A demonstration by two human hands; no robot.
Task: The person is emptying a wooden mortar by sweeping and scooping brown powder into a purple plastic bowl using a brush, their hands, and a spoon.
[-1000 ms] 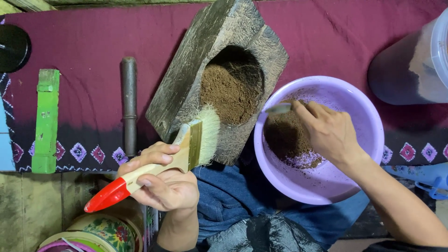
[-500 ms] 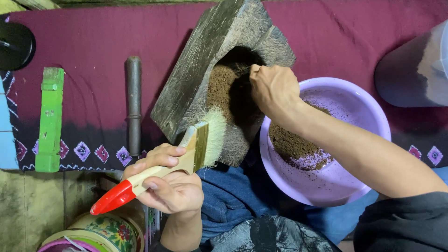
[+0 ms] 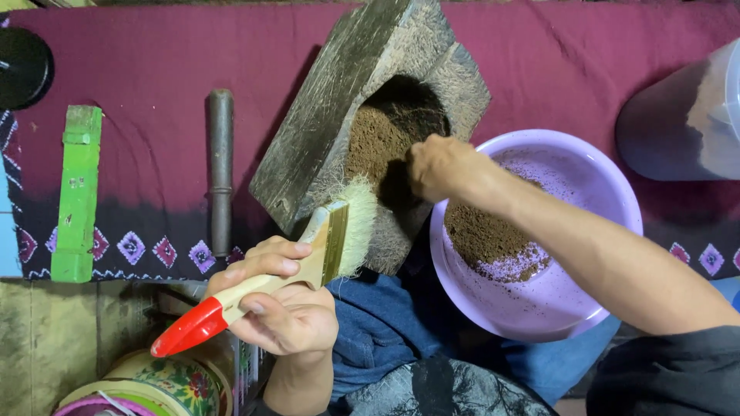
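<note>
Brush and powder at a stone mortar

Green wooden block (image 3: 77,192) and dark pestle (image 3: 220,169) lie at 9 o'clock; left hand (image 3: 285,312) has its grip closed on the paintbrush (image 3: 308,262); right hand (image 3: 441,166), grip unclear, reaches into the stone mortar (image 3: 362,100)'s brown powder (image 3: 378,142); purple bowl (image 3: 601,208) sits at 3 o'clock.

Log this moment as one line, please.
left hand: holds paintbrush | right hand: in wooden mortar, on brown powder | purple basin: some powder
</note>
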